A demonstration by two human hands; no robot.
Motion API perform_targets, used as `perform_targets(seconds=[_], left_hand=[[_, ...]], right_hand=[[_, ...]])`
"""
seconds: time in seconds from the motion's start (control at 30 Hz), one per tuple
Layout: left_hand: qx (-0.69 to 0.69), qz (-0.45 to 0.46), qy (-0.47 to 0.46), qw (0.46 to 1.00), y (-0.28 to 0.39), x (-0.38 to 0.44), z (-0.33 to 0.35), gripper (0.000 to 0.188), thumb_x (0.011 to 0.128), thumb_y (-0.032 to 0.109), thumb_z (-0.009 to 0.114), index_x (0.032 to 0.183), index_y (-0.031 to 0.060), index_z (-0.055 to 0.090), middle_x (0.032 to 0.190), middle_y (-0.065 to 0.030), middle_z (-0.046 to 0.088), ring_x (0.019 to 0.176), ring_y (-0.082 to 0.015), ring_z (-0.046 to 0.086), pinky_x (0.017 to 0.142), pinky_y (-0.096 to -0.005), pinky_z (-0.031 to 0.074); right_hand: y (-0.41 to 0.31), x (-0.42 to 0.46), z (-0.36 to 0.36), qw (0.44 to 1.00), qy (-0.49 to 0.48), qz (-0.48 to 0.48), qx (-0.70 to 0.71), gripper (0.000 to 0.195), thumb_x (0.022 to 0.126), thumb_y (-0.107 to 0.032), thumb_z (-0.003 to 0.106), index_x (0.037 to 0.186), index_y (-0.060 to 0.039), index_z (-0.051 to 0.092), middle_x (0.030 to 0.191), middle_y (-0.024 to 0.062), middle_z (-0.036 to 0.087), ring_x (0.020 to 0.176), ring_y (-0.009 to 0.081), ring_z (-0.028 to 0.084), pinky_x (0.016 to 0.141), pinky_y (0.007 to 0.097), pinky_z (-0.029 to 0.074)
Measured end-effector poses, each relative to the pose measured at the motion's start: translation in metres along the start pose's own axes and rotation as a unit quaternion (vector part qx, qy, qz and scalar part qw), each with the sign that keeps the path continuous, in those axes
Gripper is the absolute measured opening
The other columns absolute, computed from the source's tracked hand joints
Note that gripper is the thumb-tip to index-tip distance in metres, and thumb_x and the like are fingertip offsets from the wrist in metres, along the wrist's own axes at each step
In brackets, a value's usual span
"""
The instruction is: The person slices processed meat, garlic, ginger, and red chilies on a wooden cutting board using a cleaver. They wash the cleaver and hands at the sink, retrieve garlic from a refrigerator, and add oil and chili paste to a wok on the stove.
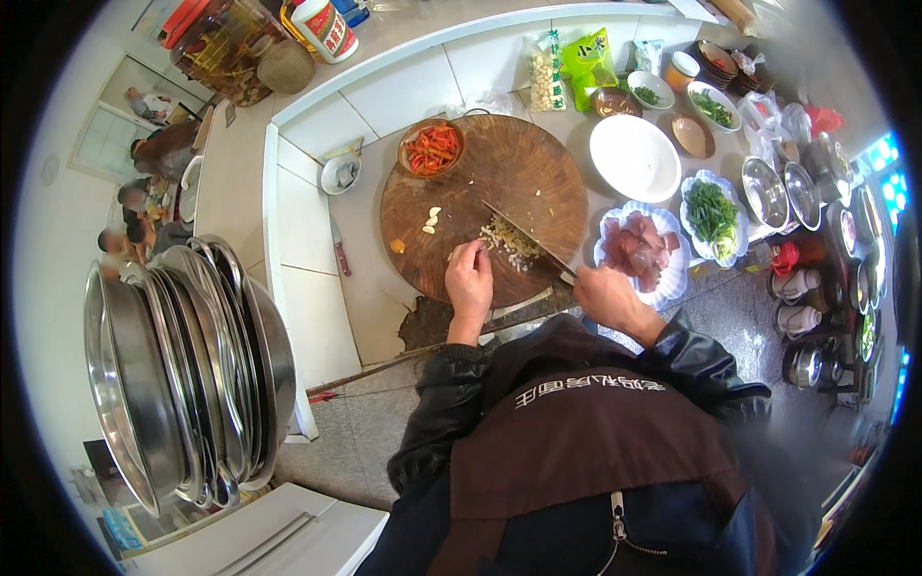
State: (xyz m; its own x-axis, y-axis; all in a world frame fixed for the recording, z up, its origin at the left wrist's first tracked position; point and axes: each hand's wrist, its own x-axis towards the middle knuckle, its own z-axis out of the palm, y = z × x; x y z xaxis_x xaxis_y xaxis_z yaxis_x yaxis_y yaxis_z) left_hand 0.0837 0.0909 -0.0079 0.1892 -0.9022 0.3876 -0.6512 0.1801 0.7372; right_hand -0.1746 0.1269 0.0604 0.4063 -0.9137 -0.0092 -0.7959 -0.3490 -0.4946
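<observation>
A thick round wooden chopping block [518, 151] lies before me. My right hand [612, 297] grips the handle of a knife [529, 239], seen nearly edge-on, its blade standing in a pile of chopped garlic [517, 257]. At the pile's left edge is my left hand [470, 284], fingers curled and fingertips together; whether a piece of garlic is between them I cannot tell. Several whole garlic cloves [432, 219] and a small orange-yellow piece [397, 246] lie on the block's left side. A brown bowl of cut red chillies [432, 147] sits at its far left edge.
Right of the block are a scalloped plate of sliced meat [639, 248], a white bowl [635, 158] and a plate of cut greens [713, 216]. A red-handled knife [341, 248] lies left. Stacked metal pans [187, 374] stand further left. People sit in the background.
</observation>
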Motion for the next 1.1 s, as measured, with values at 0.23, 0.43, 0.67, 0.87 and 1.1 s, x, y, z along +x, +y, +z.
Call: perform_targets(seconds=[0.23, 0.43, 0.67, 0.87, 1.1], left_hand=[[-0.005, -0.023, -0.006, 1.0, -0.005, -0.01, -0.017, 0.013, 0.09, 0.006, 0.068, 0.099, -0.0021, 0.071, 0.09, -0.0142, 0.07, 0.077, -0.026, 0.069, 0.069, -0.0335, 0.054], [0.0, 0.001, -0.06, 0.998, 0.001, -0.012, -0.019, 0.013, 0.091, 0.009, 0.066, 0.098, -0.0001, 0.071, 0.094, -0.0154, 0.069, 0.083, -0.0356, 0.067, 0.077, -0.0395, 0.054], [0.032, -0.011, -0.056, 0.998, -0.004, -0.005, -0.013, 0.025, 0.089, 0.006, 0.065, 0.112, -0.0035, 0.068, 0.113, -0.0205, 0.067, 0.102, -0.0353, 0.065, 0.09, -0.0419, 0.051], [0.146, 0.015, -0.107, 0.983, -0.001, 0.012, 0.016, 0.039, 0.092, 0.002, 0.05, 0.128, -0.0115, 0.057, 0.145, -0.0296, 0.049, 0.136, -0.0448, 0.046, 0.115, -0.0473, 0.038], [0.01, 0.007, -0.047, 0.999, 0.003, -0.006, -0.008, 0.035, 0.089, -0.001, 0.055, 0.123, -0.0057, 0.062, 0.138, -0.022, 0.057, 0.124, -0.0398, 0.056, 0.103, -0.0446, 0.047]], right_hand=[[-0.007, 0.004, -0.001, 0.999, -0.012, -0.015, 0.03, 0.017, 0.091, -0.012, 0.057, 0.084, 0.0031, 0.055, 0.064, 0.0262, 0.06, 0.066, 0.0463, 0.064, 0.06, 0.054, 0.05], [-0.01, 0.004, -0.001, 0.999, -0.028, -0.007, 0.031, 0.018, 0.091, -0.013, 0.057, 0.083, 0.0028, 0.056, 0.066, 0.0271, 0.061, 0.066, 0.046, 0.064, 0.061, 0.0539, 0.05], [-0.003, 0.006, -0.007, 0.999, 0.002, 0.005, 0.042, 0.02, 0.092, -0.015, 0.057, 0.079, 0.0005, 0.057, 0.066, 0.0269, 0.061, 0.066, 0.0467, 0.064, 0.062, 0.0554, 0.05], [0.025, 0.019, -0.014, 0.993, 0.096, 0.054, -0.033, 0.02, 0.092, -0.017, 0.057, 0.08, -0.0004, 0.057, 0.067, 0.0252, 0.063, 0.064, 0.0433, 0.065, 0.057, 0.0521, 0.051], [0.003, -0.011, 0.003, 0.999, 0.024, -0.035, -0.015, 0.014, 0.091, -0.013, 0.057, 0.083, -0.0008, 0.057, 0.061, 0.0223, 0.06, 0.06, 0.0428, 0.064, 0.055, 0.0514, 0.049]])
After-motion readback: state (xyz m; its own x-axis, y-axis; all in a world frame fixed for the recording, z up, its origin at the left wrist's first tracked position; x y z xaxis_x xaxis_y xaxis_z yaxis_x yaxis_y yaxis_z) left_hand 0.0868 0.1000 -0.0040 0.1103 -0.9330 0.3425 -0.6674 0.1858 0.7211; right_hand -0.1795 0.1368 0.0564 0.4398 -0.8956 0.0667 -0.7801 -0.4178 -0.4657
